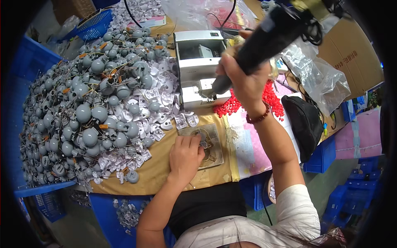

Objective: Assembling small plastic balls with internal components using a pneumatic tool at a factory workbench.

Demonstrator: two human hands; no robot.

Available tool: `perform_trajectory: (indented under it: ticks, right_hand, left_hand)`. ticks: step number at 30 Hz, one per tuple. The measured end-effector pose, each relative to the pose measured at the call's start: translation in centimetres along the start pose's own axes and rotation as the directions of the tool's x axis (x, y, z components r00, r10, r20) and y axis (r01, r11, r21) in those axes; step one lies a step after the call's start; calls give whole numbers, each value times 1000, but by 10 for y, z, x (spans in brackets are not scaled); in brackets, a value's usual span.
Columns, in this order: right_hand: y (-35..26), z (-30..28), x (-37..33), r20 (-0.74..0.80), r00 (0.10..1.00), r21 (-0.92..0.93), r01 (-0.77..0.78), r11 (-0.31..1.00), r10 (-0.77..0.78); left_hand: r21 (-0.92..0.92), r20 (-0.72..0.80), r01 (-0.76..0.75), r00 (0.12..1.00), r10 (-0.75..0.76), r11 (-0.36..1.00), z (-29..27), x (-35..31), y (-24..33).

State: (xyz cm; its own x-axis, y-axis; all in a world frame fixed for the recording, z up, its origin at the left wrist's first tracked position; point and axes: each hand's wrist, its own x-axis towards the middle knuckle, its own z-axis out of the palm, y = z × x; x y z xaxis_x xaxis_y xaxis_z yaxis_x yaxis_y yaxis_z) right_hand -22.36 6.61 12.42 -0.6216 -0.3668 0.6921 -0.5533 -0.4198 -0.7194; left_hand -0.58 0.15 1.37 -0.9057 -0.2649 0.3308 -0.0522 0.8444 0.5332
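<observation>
My right hand (251,82), with a beaded bracelet at the wrist, is wrapped round a thick black electric screwdriver (271,37). The tool is raised over the table and tilted, its narrower end pointing down toward the white machine. Lower down, my left hand (185,157) rests at the left side of a flat metal plate (216,160). Its fingers are bent and pressed together beside a small pale part (204,144) on the plate. What the fingertips pinch is hidden from view.
A large heap of grey round housings (89,113) with wires covers the left side, with white plastic pieces (155,93) beside it. A white machine (196,68) stands ahead. Red small parts (273,101), a black pouch (303,124) and a cardboard box (349,56) lie right.
</observation>
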Motion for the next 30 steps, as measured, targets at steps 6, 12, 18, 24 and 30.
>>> perform_trajectory:
  ticks: [6, 12, 18, 24, 30]
  right_hand:
    - [27, 18, 14, 17, 962, -38, -272, 962, 273]
    - [-8, 21, -23, 91, 868, 2, -491, 871, 489]
    - [-26, 20, -75, 225, 903, 60, -389, 919, 367]
    - [-28, 23, -91, 249, 916, 118, -350, 929, 314]
    - [-28, 24, -96, 207, 928, 116, -337, 934, 309]
  left_hand:
    - [-11, -15, -12, 1000, 11, 1000, 2, -1, -1]
    - [-19, -12, 8, 1000, -8, 1000, 3, -2, -4]
    - [-10, -23, 1, 1000, -2, 1000, 4, -3, -5]
    - [28, 4, 30, 1000, -30, 999, 5, -4, -5]
    - [37, 0, 37, 999, -37, 999, 6, -4, -6]
